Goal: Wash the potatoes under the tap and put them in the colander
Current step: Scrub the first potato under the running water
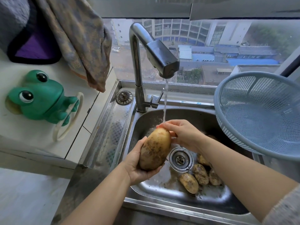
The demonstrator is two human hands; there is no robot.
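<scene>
Left hand [138,164] gripping big potato [155,148] from below, mid-sink [146,204]. Right hand [182,135] curling fingers round its 12 o'clock end, tap [162,60] water hitting them. Dirty potatoes [189,182] lying at 5 o'clock beside drain [181,159]. Colander [259,114] at 3 o'clock, rim overhanging the basin's right edge.

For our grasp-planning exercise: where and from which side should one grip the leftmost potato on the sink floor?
Grip the leftmost potato across its narrow middle, from above and the left: it lies flat and long in the sink, its left flank free, while other potatoes crowd its right.
</scene>
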